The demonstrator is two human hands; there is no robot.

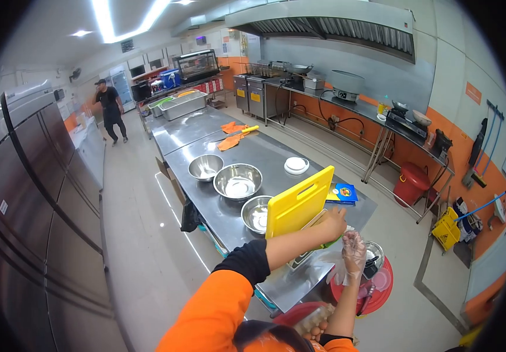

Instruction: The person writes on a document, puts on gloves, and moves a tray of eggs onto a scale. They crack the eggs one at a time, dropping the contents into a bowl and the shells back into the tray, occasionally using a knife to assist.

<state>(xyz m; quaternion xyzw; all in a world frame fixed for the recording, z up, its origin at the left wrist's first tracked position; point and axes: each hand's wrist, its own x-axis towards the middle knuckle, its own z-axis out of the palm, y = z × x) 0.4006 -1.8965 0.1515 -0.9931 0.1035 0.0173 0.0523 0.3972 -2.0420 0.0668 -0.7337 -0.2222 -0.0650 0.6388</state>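
Note:
My left hand (333, 224) grips the lower edge of a yellow cutting board (297, 202), which stands tilted on edge at the near end of a long steel table (218, 218). A flat pale tray-like piece shows under the board by that hand. My right hand (354, 253) wears a clear plastic glove and hovers just right of the left hand, past the table corner, with loose clear plastic beside it. Whether it holds anything is unclear. A steel bowl (257, 214) sits right behind the board.
Two more steel bowls (238, 180) (206, 167), a white lid (296, 165), a blue packet (342, 192) and orange cloths (229, 142) lie on the table. Red tubs (376, 290) stand below the corner. Steel fridges (24, 193) line the left. A person in black (111, 108) stands far down the aisle.

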